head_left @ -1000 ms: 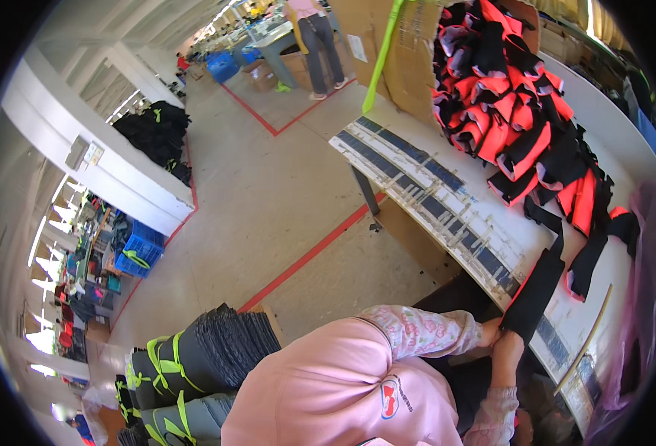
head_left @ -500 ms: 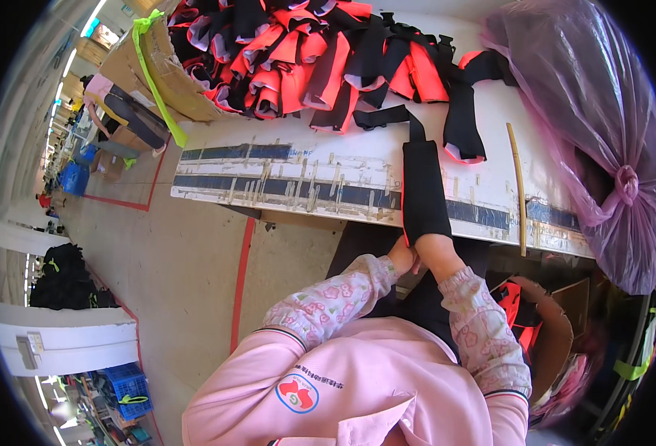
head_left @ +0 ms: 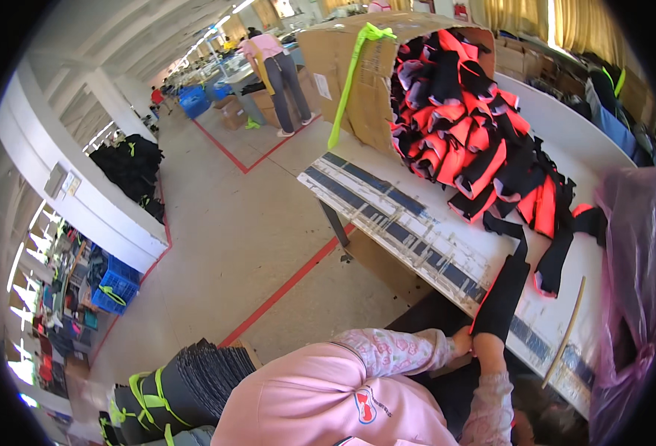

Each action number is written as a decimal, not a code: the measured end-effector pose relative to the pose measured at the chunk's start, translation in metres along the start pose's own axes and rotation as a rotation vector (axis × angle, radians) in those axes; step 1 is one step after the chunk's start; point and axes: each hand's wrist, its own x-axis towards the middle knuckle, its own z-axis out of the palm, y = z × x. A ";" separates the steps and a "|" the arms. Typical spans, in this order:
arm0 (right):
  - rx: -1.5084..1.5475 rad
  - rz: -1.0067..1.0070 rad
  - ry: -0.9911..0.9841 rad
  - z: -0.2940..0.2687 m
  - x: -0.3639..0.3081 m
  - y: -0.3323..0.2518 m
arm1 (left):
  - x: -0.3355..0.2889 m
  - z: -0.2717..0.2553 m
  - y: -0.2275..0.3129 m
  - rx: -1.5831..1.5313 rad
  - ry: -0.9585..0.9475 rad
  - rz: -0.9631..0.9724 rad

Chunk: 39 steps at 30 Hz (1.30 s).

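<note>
Blk sleeve (head_left: pixel 502 297) lay lower right of frame, partly on table (head_left: pixel 547 323). L hand (head_left: pixel 462 340) was at its btm edge, R hand (head_left: pixel 488 349) partly covered; fingers mostly hidden, cdn't tell grip on either. Blk/pink pile (head_left: pixel 458 123) sat upper right.

1. Hands at the long black piece: two, the left hand (head_left: pixel 461 341) and the right hand (head_left: pixel 489 351).
2. Long black piece (head_left: pixel 503 297) at the hands: one.
3. Black-and-coral pieces (head_left: pixel 476 134) heaped in and before the box: dozens, too overlapped for an exact count.
4. Large open cardboard box (head_left: pixel 350 93) on the surface: one.
5. White surface (head_left: pixel 542 316) bearing the heap: one.
6. Thin tan stick (head_left: pixel 566 332): one.
7. Purple plastic bag (head_left: pixel 629 297): one.
8. Lime-green strip (head_left: pixel 352 82) hanging on the box: one.
9. Bent-over person (head_left: pixel 282 85) in a pink top: one.
10. Dark heap (head_left: pixel 127 167) beyond the near white pillar (head_left: pixel 94 208): one.
</note>
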 end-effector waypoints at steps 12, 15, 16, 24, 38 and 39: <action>0.015 -0.121 0.453 -0.128 -0.009 -0.070 | -0.004 0.001 0.041 0.038 0.096 -0.053; 0.106 -0.160 0.277 -0.094 0.001 -0.033 | -0.008 0.007 0.040 -0.038 0.142 -0.068; 0.139 -0.192 0.303 -0.085 0.002 -0.028 | -0.005 0.006 0.034 -0.033 0.146 -0.047; 0.321 -0.218 0.176 -0.081 -0.001 -0.013 | 0.010 0.021 0.005 -0.368 0.247 -0.049; 0.234 -0.250 0.123 -0.089 -0.012 -0.010 | -0.007 -0.009 0.129 0.078 -0.100 -0.619; 0.230 -0.245 0.130 -0.091 -0.013 -0.006 | -0.005 -0.013 0.123 0.084 -0.108 -0.617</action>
